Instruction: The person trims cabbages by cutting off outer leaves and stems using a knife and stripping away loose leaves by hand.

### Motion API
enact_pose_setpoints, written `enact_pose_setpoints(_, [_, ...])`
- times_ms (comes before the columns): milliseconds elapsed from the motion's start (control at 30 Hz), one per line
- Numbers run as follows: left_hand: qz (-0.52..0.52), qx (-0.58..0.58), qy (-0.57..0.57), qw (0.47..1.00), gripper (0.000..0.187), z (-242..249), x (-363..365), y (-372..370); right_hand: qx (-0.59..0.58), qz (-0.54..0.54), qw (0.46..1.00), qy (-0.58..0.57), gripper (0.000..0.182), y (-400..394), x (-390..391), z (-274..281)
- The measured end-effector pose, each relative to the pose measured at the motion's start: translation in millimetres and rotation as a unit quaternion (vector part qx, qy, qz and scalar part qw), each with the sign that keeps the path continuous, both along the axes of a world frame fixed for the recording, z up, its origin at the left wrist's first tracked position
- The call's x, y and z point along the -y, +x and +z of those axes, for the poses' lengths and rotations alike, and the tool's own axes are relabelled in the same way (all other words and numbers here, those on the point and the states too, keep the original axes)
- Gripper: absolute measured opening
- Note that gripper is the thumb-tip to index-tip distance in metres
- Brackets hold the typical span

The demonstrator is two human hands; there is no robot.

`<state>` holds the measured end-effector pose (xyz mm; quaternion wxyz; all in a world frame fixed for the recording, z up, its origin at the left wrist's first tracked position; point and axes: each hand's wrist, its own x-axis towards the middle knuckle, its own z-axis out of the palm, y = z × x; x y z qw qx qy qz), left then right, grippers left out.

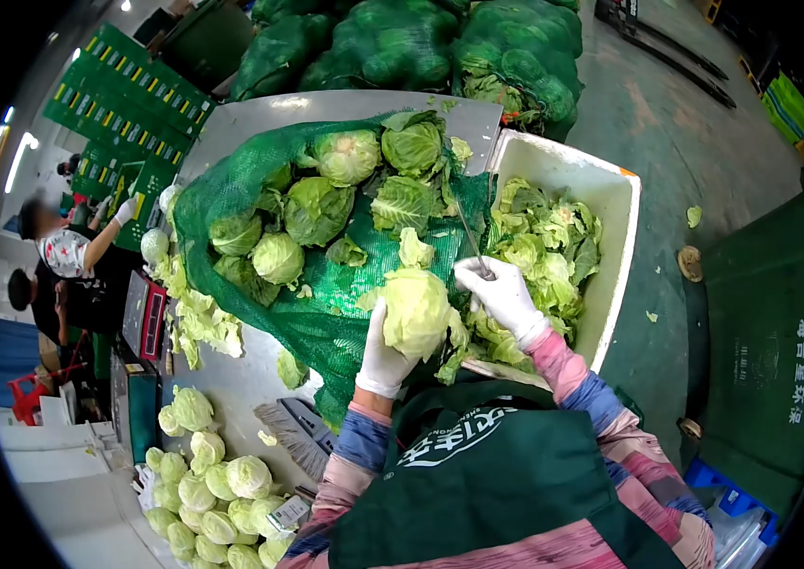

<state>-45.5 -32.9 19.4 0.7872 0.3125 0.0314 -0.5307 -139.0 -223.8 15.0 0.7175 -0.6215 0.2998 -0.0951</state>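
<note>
My left hand [385, 358], in a white glove, is closed around the lower left side of a pale green cabbage [415, 315], with loose leaves hanging at its right. To the right of it, my gloved right hand [504, 292] grips a knife [470, 232] whose thin blade points up and away, apart from the cabbage. Beyond both hands, an opened green mesh bag [340, 284] lies across the metal table [259, 119]. Several untrimmed cabbages [319, 211] rest in it. A white foam box [617, 275] holding cut-off leaves [554, 247] stands beside my right hand.
Full mesh bags [383, 47] stand beyond the table. At lower left is a pile of trimmed cabbages [217, 493], near a brush [293, 431]. A large green bin [772, 351] stands at right. Two people [65, 242] are near green crates [127, 104] at left.
</note>
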Motion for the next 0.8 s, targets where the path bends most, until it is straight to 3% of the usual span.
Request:
enact_pose_setpoints(67, [0.003,-0.004,0.004,1.0,0.064,-2.6,-1.2,5.0,0.096,0.038,0.994,0.022,0.039,2.4,-7.4,14.3])
enact_pose_setpoints(100, [-0.005,0.019,0.012,1.0,0.061,-3.0,-1.4,5.2,0.067,0.071,0.995,-0.021,0.054,3.6,-9.5,19.6])
enact_pose_setpoints(133, [-0.014,0.043,0.021,0.999,0.058,-4.1,-1.7,6.4,0.077,0.065,0.975,-0.198,0.046,7.1,-14.0,24.7])
enact_pose_setpoints(167, [-0.021,0.132,0.044,0.99,0.057,-10.5,-2.1,9.6,0.071,0.079,0.965,-0.24,0.042,10.5,-16.0,23.9])
enact_pose_setpoints(300, [-0.033,0.211,0.053,0.976,0.056,-24.1,-13.3,16.0,0.102,0.06,0.941,-0.317,0.034,18.0,-23.6,8.5])
enact_pose_setpoints(333, [-0.023,0.111,0.038,0.993,0.056,-30.3,-19.9,14.6,0.102,0.061,0.941,-0.317,0.034,19.1,-22.6,5.7])
enact_pose_setpoints(367, [-0.014,0.01,0.022,1.0,0.057,-33.8,-23.2,13.4,0.046,0.032,0.985,-0.162,0.033,20.0,-18.1,4.8])
enact_pose_setpoints(400, [-0.014,0.01,0.021,1.0,0.057,-26.8,-21.5,9.8,-0.012,0.001,1.0,-0.001,0.033,20.3,-13.2,2.7])
enact_pose_setpoints(467, [0.032,-0.028,-0.017,0.999,0.068,-13.2,-20.7,0.7,-0.078,0.019,0.995,-0.059,0.032,17.2,0.8,-28.3])
enact_pose_setpoints(533, [0.014,-0.046,-0.058,0.997,0.069,-15.6,-21.5,8.8,-0.137,0.075,0.972,-0.178,0.03,5.6,5.7,-42.6])
enact_pose_setpoints(567, [0.02,-0.157,-0.129,0.979,0.069,-8.3,-17.6,10.3,-0.123,0.09,0.97,-0.189,0.031,1.8,2.2,-36.8])
enact_pose_setpoints(600, [0.028,-0.196,-0.154,0.968,0.068,-11.9,-20.4,13.1,-0.093,0.088,0.986,-0.104,0.038,2.0,-1.0,-40.7])
enact_pose_setpoints(667, [0.041,-0.272,-0.2,0.94,0.067,-18.7,-26.0,18.5,-0.078,0.087,0.986,-0.117,0.042,-0.5,-17.1,-44.8])
enact_pose_setpoints(800, [0.114,-0.247,-0.185,0.944,0.064,-31.0,-59.7,49.9,-0.085,0.133,0.986,-0.05,0.04,-4.2,-18.8,-70.0])
